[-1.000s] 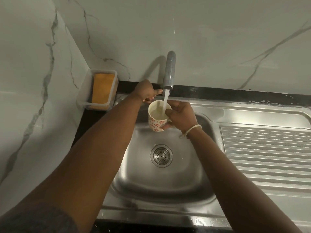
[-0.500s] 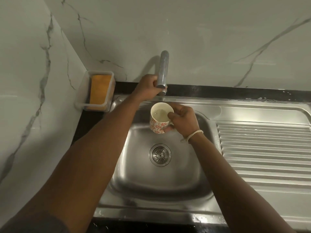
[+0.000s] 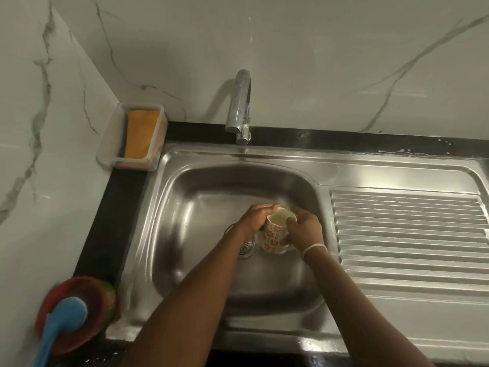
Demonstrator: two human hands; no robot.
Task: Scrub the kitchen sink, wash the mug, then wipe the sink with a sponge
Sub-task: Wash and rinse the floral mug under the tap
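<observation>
Both hands hold the floral mug low inside the sink, above the drain. Left hand grips the rim side; right hand grips the opposite side. Orange sponge sits in its tray at the surface's back-left corner.

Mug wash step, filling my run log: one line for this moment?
step: wash mug | mug: over sink | left hand, right hand: both gripping | tap: off

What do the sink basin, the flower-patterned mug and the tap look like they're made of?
The brushed silver sink basin looks like stainless steel: satin sheen, soft streaky reflections. The white mug with red flower print, glossy and opaque, is probably glazed ceramic. The curved silver tap looks like polished chrome-plated metal, mirror-bright.
</observation>
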